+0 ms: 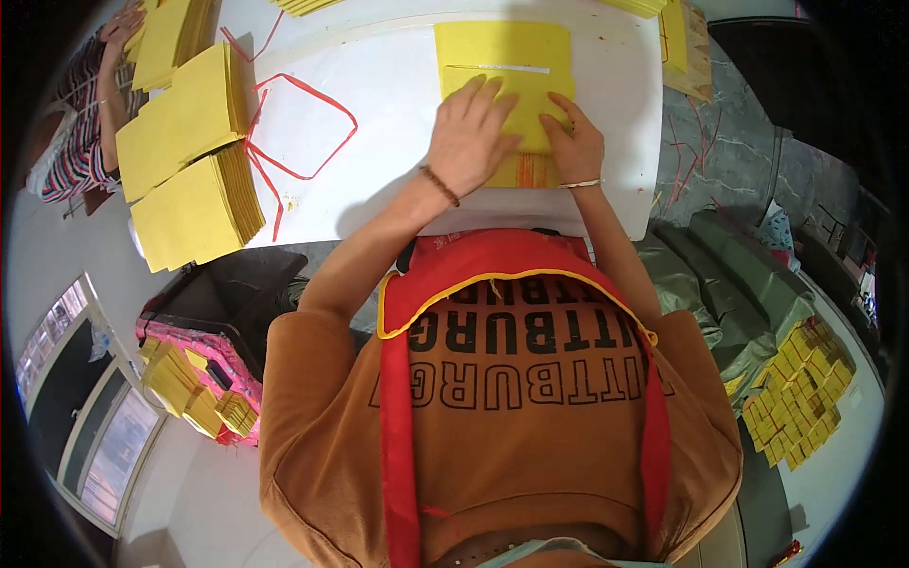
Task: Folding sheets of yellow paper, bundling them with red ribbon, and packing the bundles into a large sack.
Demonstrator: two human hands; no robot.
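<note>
- Bare white table top (379, 114) lies open left of the yellow paper sheets (507, 57).
- A red string loop (301, 128) crosses that open stretch.
- Stacks of yellow paper (189, 161) crowd the table's left edge.
- More yellow stacks (677, 33) block the far right corner.

Pink package (237, 379) of yellow paper bundles, lower left on floor

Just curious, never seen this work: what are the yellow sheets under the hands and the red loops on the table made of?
Yellow sheets: matte thin paper, apparently; they fold flat and stack in thick piles. Red loops: probably thin plastic or string ties, limp and curling; too small to tell which.
</note>
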